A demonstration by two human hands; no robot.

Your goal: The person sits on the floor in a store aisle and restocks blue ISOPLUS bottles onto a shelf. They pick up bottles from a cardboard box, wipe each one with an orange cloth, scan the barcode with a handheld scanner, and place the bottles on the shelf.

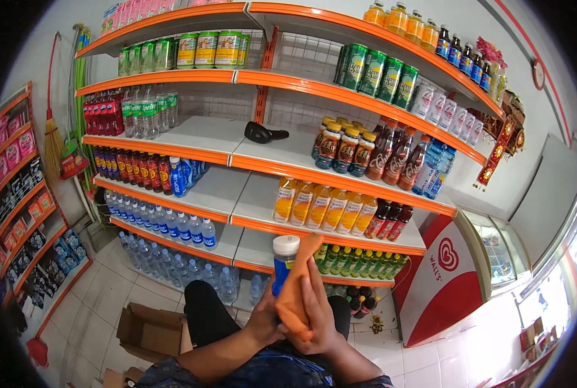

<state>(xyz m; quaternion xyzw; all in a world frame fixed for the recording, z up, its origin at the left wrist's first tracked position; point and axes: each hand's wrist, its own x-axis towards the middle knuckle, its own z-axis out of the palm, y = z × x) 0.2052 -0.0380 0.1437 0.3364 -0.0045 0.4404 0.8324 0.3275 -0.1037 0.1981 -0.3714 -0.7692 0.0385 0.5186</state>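
Observation:
A plastic bottle [282, 262] with a white cap and a blue label stands upright in front of my body. My left hand [265, 315] grips its lower part. My right hand [317, 310] presses an orange cloth [294, 296] against the bottle's right side, and the cloth hides much of the label. Both hands are close together above my lap. Behind them rises a shelf unit with orange edges [317, 233], stocked with drinks. Orange water bottles [319, 207] stand on the shelf just above the bottle's cap.
An open cardboard box [152, 332] sits on the tiled floor to my left. A dark handheld scanner [264, 133] lies on a middle shelf. A red and white ice cream freezer [439, 276] stands at the right. Brooms [52, 145] lean at the left wall.

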